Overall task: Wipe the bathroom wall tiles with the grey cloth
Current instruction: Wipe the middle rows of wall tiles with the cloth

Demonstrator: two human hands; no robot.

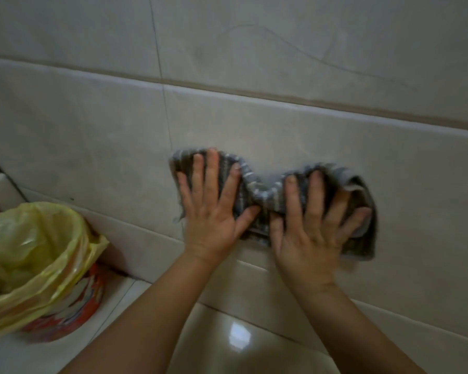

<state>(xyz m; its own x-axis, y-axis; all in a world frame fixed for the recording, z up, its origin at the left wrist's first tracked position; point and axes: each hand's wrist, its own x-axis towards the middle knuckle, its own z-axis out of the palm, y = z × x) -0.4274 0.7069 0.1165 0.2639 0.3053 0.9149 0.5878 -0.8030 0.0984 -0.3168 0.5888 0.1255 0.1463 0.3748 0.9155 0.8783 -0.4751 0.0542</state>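
Observation:
The grey striped cloth (262,188) is bunched flat against the pale wall tiles (254,122), low on the wall. My left hand (214,209) presses its left part with fingers spread. My right hand (311,225) presses the right part, fingers spread and slightly curled over the folds. Both palms lie on the cloth, thumbs nearly touching in the middle. The cloth's right edge (368,238) hangs folded past my right fingers.
A bin lined with a yellow plastic bag (30,263) stands on the floor at the lower left, close to the wall. Glossy floor tiles (241,338) reflect light below my arms. A dark grout line (308,99) runs across the wall above the cloth.

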